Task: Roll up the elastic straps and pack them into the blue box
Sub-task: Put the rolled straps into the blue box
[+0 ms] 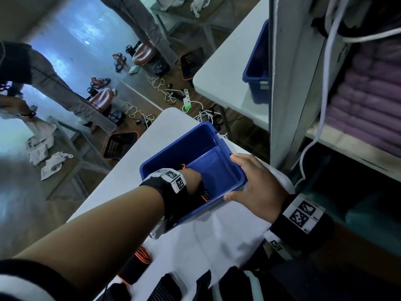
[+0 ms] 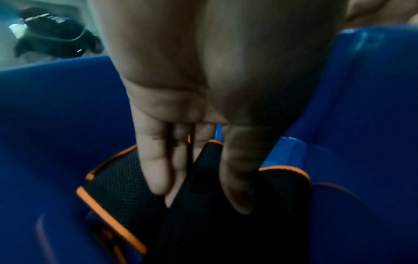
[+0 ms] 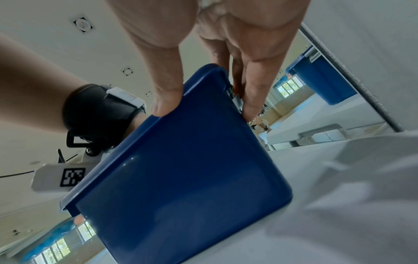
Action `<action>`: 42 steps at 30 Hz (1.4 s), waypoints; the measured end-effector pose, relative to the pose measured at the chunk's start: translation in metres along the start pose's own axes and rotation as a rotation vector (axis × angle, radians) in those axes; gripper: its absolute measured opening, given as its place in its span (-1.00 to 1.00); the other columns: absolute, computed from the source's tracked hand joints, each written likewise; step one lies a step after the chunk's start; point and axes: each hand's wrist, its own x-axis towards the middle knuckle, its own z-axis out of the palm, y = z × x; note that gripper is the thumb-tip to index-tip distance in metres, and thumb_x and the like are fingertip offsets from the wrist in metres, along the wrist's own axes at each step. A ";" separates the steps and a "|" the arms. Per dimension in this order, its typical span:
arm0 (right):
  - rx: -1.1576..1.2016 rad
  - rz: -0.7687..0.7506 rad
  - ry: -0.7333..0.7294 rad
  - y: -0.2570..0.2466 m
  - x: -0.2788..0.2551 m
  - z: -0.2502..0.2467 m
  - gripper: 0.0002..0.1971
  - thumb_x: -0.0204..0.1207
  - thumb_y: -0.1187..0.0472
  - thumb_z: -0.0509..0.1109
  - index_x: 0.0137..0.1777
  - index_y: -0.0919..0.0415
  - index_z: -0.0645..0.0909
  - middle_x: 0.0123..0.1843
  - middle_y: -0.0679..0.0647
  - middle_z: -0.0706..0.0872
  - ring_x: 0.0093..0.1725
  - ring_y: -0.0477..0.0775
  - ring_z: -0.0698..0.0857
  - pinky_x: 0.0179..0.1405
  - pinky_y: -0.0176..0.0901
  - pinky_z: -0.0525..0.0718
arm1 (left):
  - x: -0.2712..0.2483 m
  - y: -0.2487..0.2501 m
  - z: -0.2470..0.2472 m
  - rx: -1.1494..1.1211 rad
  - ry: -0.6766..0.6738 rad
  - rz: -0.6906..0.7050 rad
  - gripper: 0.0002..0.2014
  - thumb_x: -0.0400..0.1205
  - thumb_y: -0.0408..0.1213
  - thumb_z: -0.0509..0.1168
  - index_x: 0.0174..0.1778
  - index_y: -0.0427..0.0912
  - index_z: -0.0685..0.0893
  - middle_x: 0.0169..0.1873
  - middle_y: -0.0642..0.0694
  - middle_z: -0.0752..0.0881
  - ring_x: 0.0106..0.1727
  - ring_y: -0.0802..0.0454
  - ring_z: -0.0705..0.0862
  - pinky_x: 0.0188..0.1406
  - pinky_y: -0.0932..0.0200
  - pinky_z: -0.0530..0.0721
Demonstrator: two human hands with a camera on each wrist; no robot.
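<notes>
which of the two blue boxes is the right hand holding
The near blue box, on the table by the person: the right hand grips its side wall. The other blue box sits untouched on the far table.

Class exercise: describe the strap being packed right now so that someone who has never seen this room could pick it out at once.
Start at the white table, then find the blue box that the right hand steadies by its rim. Inside it, under the left hand, lies the rolled strap. It is black mesh with orange edging, and, unlike the straps lying on the table nearer the person, it sits in the box, pinched between fingers and thumb.
</notes>
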 end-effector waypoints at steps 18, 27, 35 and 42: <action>0.009 0.008 -0.038 -0.008 0.011 0.012 -0.05 0.14 0.14 0.78 0.56 0.10 0.45 0.48 -0.10 0.49 0.41 -0.21 0.49 0.47 -0.13 0.55 | -0.094 -0.050 0.003 -0.450 0.500 -0.158 -0.70 0.55 -0.19 0.46 0.21 -0.02 0.69 0.03 0.00 0.77 0.09 -0.05 0.70 0.08 0.12 0.63; -0.023 -0.053 -0.071 -0.018 0.018 0.036 -0.06 0.16 0.13 0.79 0.56 0.11 0.45 0.47 -0.03 0.52 0.40 -0.12 0.52 0.38 0.13 0.65 | -0.190 -0.101 0.165 -0.886 0.577 -0.589 -0.71 0.45 -0.23 0.57 0.01 0.09 0.68 -0.04 0.11 0.76 -0.09 0.07 0.72 0.01 0.13 0.64; -0.049 -0.046 -0.101 -0.022 0.018 0.037 -0.11 0.19 0.19 0.77 0.54 0.04 0.46 0.40 -0.13 0.51 0.39 -0.07 0.54 0.31 0.10 0.70 | -0.151 -0.056 0.253 -0.830 0.246 -0.540 -0.22 0.15 0.02 0.68 0.31 0.02 0.62 0.17 0.03 0.67 0.14 0.02 0.68 0.14 0.12 0.70; -0.039 -0.028 -0.108 -0.024 0.017 0.037 -0.12 0.22 0.21 0.75 0.56 0.04 0.44 0.40 -0.15 0.50 0.40 -0.09 0.53 0.33 0.05 0.68 | -0.136 -0.053 0.278 -0.939 0.353 -0.665 -0.09 0.19 -0.13 0.67 0.44 0.02 0.39 0.24 -0.08 0.45 0.12 -0.12 0.65 0.12 -0.04 0.74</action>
